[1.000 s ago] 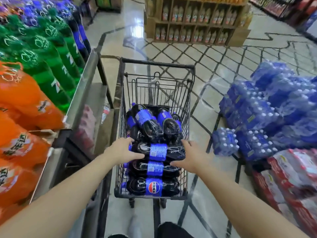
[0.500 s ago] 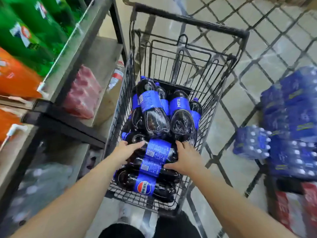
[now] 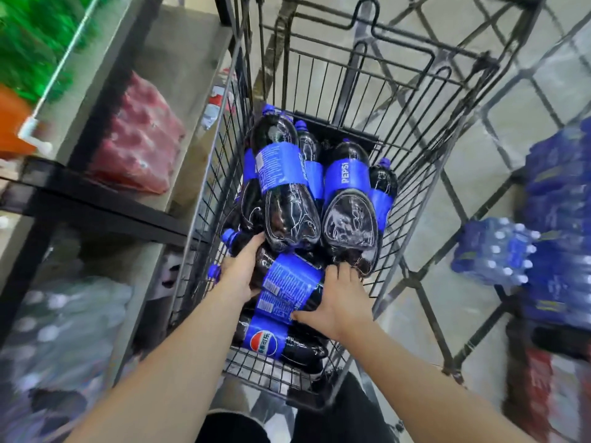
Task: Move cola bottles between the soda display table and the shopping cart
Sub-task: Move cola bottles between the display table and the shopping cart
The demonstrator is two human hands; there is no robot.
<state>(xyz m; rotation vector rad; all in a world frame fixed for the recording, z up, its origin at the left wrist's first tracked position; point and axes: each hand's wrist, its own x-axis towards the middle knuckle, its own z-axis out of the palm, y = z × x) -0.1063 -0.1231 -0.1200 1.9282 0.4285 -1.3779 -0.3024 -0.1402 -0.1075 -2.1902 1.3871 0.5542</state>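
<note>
A black wire shopping cart (image 3: pixel 425 174) stands before me, holding several large cola bottles with blue labels. Two bottles (image 3: pixel 287 193) lie lengthwise at the back, bases toward me. Others lie crosswise at the near end. Both hands grip the top crosswise cola bottle (image 3: pixel 289 284). My left hand (image 3: pixel 241 271) wraps its neck end, near the blue cap. My right hand (image 3: pixel 335 298) holds its base end, thumb on the label. A bottle with a round logo (image 3: pixel 271 340) lies below it.
The soda display table (image 3: pixel 105 199) runs along the left, with green and orange bottles on top and a red shrink-wrapped pack (image 3: pixel 137 142) on its lower shelf. Blue packs of water bottles (image 3: pixel 499 251) sit on the floor at right.
The view has dipped down and closer to the cart. Both hands have closed further around the top crosswise bottle, which now sits slightly tilted.
</note>
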